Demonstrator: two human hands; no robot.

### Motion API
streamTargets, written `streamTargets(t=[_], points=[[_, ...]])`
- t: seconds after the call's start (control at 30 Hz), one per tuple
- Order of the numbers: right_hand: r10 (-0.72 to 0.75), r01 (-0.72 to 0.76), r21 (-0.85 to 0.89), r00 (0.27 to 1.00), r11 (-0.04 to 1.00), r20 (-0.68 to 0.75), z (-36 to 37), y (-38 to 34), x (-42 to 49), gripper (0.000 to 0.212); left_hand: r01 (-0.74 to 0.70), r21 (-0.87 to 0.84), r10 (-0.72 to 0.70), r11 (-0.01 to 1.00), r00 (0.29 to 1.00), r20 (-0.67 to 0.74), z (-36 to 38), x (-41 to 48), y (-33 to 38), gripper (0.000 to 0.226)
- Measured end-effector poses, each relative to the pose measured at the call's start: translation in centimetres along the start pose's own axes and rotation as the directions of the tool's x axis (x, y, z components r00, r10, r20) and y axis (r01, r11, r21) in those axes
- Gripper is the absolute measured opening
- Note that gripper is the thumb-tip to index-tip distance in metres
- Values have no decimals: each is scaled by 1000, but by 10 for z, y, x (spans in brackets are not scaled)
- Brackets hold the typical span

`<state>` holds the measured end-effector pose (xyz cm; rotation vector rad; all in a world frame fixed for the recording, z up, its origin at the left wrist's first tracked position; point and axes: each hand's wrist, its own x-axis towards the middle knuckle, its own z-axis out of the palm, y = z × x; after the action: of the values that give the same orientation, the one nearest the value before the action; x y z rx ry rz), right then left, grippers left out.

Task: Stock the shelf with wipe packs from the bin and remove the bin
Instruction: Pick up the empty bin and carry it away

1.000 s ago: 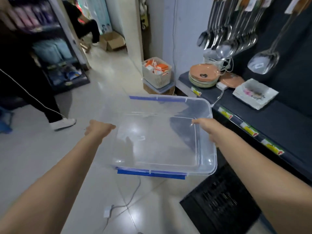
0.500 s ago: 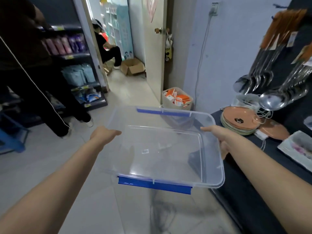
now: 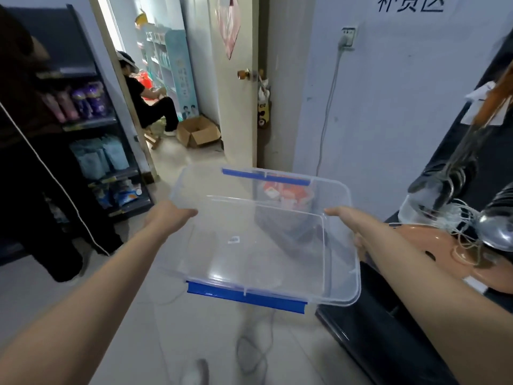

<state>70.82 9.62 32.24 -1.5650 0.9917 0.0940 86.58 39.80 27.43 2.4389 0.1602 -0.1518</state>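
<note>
A clear plastic bin [image 3: 344, 276] with blue latches hangs in the air in front of me, with nothing inside it. My left hand [image 3: 169, 218] grips its left rim and my right hand [image 3: 347, 218] grips its right rim, fingers curled under the edges. Through the bin's far wall I see a white basket with orange packs [image 3: 280, 190] on the floor by the wall.
A dark shelf [image 3: 388, 329] on my right carries orange plates [image 3: 449, 254], with hanging ladles [image 3: 497, 232] above it. A person in dark clothes [image 3: 41, 190] stands at the left before a stocked rack [image 3: 111, 162]. Ahead, a doorway shows a seated person and a cardboard box [image 3: 198, 132].
The view has swung up and left towards the doorway while both hands carry the bin forward. The basket of orange packs now lies behind the bin.
</note>
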Motion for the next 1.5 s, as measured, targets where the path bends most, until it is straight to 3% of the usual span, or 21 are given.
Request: streamTargets(t=[0.27,0.37,0.63,0.83,0.97,1.17,1.27,1.33,1.5], points=[[14,21,146,972,989,-234,66,-86,105,52,-179,-15,180,984,982,50,4,179,52,56],[46,12,204,959,979,-279,85,-113,141,62,-222,18,220,975,974,60,7,236,68,60],[108,1,273,917,962,-383,101,-165,238,61,-319,36,312,947,940,136,47,367,129,57],[159,-1,365,901,931,-403,91,-197,339,64,-322,47,304,946,926,222,111,461,183,59],[251,-34,421,845,906,-472,87,-201,395,59,-271,25,251,962,918,308,162,509,213,61],[356,-98,508,824,856,-441,69,-184,496,74,-236,68,192,969,901,390,235,576,253,59],[426,-128,564,792,816,-437,64,-163,549,101,-210,79,158,974,892,423,267,609,271,60],[451,-150,575,783,805,-427,67,-163,577,105,-204,90,142,975,880,454,293,633,282,62],[530,-181,584,680,791,-507,77,-190,644,71,-205,121,91,971,790,606,374,705,307,70]])
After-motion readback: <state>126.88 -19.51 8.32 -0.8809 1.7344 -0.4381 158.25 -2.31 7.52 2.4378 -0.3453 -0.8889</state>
